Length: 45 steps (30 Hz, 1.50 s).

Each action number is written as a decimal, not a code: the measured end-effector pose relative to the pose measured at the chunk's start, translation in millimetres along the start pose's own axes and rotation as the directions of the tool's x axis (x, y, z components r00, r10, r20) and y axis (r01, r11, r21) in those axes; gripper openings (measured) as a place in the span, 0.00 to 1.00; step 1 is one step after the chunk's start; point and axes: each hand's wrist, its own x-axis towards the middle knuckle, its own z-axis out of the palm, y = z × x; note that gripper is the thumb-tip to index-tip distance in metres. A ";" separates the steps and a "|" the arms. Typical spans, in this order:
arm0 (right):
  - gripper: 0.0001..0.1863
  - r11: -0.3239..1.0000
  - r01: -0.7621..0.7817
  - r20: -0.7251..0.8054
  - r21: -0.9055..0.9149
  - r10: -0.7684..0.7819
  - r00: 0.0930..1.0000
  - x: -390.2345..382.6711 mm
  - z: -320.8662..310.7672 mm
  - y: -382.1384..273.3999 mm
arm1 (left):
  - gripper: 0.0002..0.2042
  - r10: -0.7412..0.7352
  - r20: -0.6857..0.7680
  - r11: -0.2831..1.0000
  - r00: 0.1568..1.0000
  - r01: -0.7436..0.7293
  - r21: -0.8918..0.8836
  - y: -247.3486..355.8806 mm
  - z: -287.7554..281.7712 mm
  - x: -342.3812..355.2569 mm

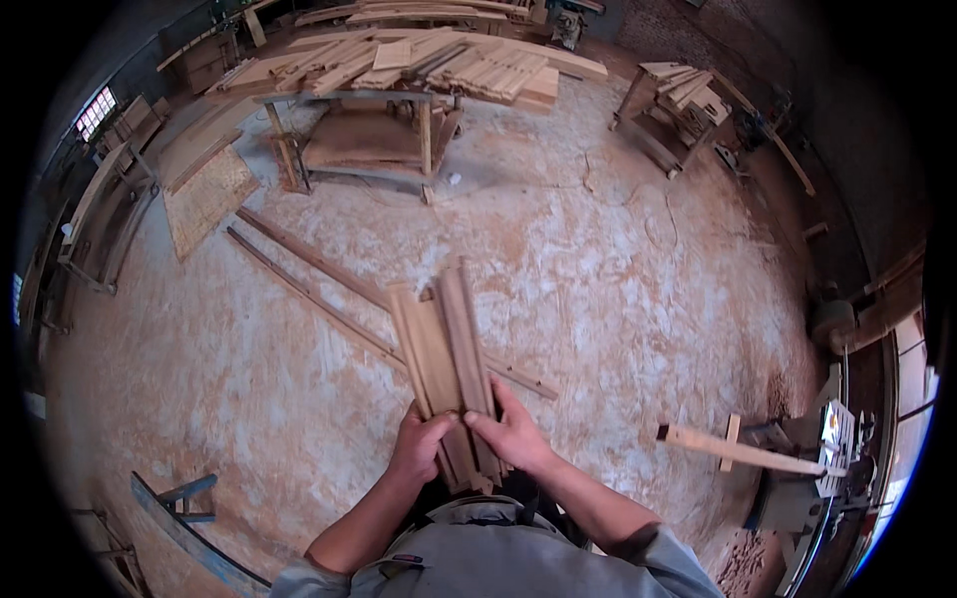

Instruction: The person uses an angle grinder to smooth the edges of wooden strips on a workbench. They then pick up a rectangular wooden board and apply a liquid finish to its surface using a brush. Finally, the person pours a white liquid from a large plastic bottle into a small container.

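A bundle of wooden strips, some pale and some darker brown, is held upright in front of my body. My left hand is closed round its left side, with the thumb lying across the front. On the other side my right hand grips the darker strips, its thumb close to the left one. The lower ends of the strips reach down near my waist. Most of my fingers are hidden behind the wood.
Two long wooden rails lie on the dusty floor ahead. Beyond them stands a workbench piled with boards. A smaller loaded stand is at far right, a machine with a wooden bar at near right. A blue bench stands near left.
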 end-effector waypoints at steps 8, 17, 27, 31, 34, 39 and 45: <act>0.32 0.913 -0.068 -0.012 0.403 0.080 0.997 150.0 -52.1 -64.6 | 0.20 0.030 0.172 0.994 0.985 -0.048 0.099 99.8 58.7 153.6; 0.23 0.932 -0.004 -0.065 0.363 0.030 0.997 384.3 -150.0 -73.7 | 0.21 0.105 0.161 0.978 0.981 -0.131 0.164 160.5 130.2 392.1; 0.24 0.960 -0.055 -0.010 0.274 0.060 0.998 669.1 -307.6 -91.3 | 0.34 0.409 0.027 0.773 0.912 -0.362 0.522 224.9 258.4 664.5; 0.24 0.972 0.004 -0.035 0.233 0.004 0.999 756.8 -347.6 -99.6 | 0.33 0.350 -0.003 0.814 0.937 -0.302 0.495 262.4 294.2 747.7; 0.25 0.970 -0.024 -0.034 0.243 0.034 0.999 813.1 -366.3 -109.4 | 0.30 0.294 -0.037 0.896 0.955 -0.262 0.360 276.8 307.4 798.9; 0.26 0.967 -0.145 -0.005 0.209 0.149 0.989 877.0 -385.8 -125.4 | 0.29 0.204 -0.069 0.951 0.977 -0.180 0.252 279.5 303.2 871.2; 0.25 0.980 -0.133 -0.105 0.145 0.149 0.983 931.5 -391.8 -133.1 | 0.23 0.225 -0.049 0.903 0.973 -0.190 0.386 311.7 319.4 920.9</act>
